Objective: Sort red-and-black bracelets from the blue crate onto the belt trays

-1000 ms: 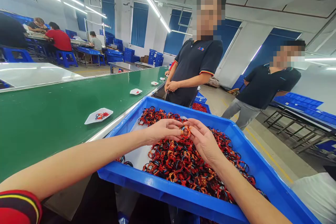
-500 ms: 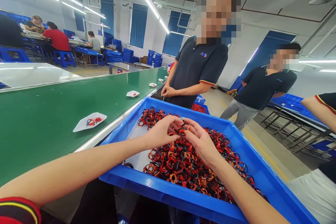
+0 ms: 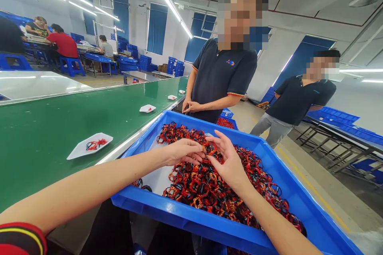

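Note:
Many small red, orange and black hair ties [image 3: 203, 191] lie heaped in a blue plastic tray [image 3: 185, 209] in front of me. Above the heap, the fingers of my left hand [image 3: 186, 152] are pinched together, palm down. A small orange bit shows at its fingertips, too small to name. Facing it, my right hand [image 3: 228, 161] has its fingers spread and its thumb apart from them, with nothing plainly held. Its thumb tip comes close to the left fingertips.
On the left, a green conveyor belt [image 3: 44, 127] carries white dishes, the nearest dish [image 3: 76, 151] holding red and black pieces. Beyond the tray stands a person in a dark shirt [image 3: 224, 71]. Another person [image 3: 302, 99] is farther right. A metal rack [image 3: 338, 143] stands at right.
My hands, earlier together around a hair tie, have come apart slightly; the right fingers have spread. The white dishes on the belt have shifted left and nearer. An arm at right has left view.

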`<state>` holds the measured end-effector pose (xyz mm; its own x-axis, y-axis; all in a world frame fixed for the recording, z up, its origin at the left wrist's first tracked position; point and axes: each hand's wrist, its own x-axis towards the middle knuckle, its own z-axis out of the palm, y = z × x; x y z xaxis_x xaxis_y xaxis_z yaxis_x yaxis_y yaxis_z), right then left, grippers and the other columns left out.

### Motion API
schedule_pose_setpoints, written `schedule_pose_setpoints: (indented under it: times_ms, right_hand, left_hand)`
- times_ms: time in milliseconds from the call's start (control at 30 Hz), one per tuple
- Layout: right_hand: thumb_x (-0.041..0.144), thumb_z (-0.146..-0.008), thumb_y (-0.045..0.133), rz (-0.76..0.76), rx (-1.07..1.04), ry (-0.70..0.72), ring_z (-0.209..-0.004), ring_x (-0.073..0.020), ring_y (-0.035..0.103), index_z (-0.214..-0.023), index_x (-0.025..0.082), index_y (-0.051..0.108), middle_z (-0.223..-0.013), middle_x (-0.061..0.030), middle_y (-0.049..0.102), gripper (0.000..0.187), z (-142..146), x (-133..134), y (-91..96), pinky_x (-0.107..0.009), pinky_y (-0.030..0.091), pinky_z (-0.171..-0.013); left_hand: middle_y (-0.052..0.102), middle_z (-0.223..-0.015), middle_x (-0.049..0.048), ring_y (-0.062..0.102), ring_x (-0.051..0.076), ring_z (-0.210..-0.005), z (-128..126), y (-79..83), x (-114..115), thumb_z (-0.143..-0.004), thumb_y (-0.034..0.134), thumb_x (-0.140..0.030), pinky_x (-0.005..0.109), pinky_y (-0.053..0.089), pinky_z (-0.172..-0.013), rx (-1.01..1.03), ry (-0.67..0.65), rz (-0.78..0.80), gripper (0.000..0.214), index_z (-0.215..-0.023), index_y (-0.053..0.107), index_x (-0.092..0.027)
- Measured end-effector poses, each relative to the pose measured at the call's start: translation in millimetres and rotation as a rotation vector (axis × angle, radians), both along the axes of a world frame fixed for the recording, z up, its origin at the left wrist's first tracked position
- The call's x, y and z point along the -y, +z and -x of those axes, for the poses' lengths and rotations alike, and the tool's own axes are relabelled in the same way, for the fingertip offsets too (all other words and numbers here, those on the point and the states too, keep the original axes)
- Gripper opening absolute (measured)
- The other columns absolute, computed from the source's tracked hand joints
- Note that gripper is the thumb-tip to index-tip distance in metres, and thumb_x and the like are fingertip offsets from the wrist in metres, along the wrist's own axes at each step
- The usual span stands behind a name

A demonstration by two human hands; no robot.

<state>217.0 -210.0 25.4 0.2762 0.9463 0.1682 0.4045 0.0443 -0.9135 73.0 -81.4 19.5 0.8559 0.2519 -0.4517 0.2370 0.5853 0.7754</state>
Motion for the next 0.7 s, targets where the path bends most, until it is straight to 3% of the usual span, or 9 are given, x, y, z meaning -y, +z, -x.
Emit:
schedule_pose_setpoints:
  times_ms: [333, 567, 700]
  right_hand:
    - [0.016, -0.087, 0.053, -0.045, 0.268, 0.027, -0.123, -0.0167, 0.051, -0.145, 0.029, 0.027, -0.131, -0.0036, 0.056, 0.064, 4.1, 2.7, 1.7, -0.040, 0.037, -0.113]
    - [0.014, -0.088, 0.050, -0.075, 0.380, 0.047, -0.123, -0.0163, 0.052, -0.145, 0.029, 0.025, -0.129, -0.0032, 0.057, 0.064, 3.3, 1.6, -4.0, -0.039, 0.040, -0.110]
    - [0.015, -0.088, 0.053, -0.178, 0.631, 0.097, -0.126, -0.0168, 0.047, -0.143, 0.028, 0.032, -0.132, -0.0031, 0.055, 0.060, 4.4, 4.0, -3.2, -0.039, 0.038, -0.110]
  left_hand:
    - [0.068, -0.080, 0.0052, 0.061, 0.010, -0.065, -3.4, -10.6, -1.3, -0.061, 0.084, -0.042, 0.026, 0.053, -0.069, -0.013, 0.020, -0.014, 0.040, -0.081, 0.069, -0.011]
    - [0.065, -0.072, 0.0036, 0.060, 0.009, -0.061, -1.5, -8.0, 2.3, -0.064, 0.081, -0.037, 0.027, 0.052, -0.068, 0.000, 0.022, -0.061, 0.033, -0.073, 0.065, -0.010]
    - [0.065, -0.068, 0.0040, 0.062, 0.010, -0.062, -3.1, -3.0, -6.1, -0.080, 0.066, -0.026, 0.028, 0.054, -0.071, -0.022, 0.076, -0.190, 0.017, -0.074, 0.064, -0.010]
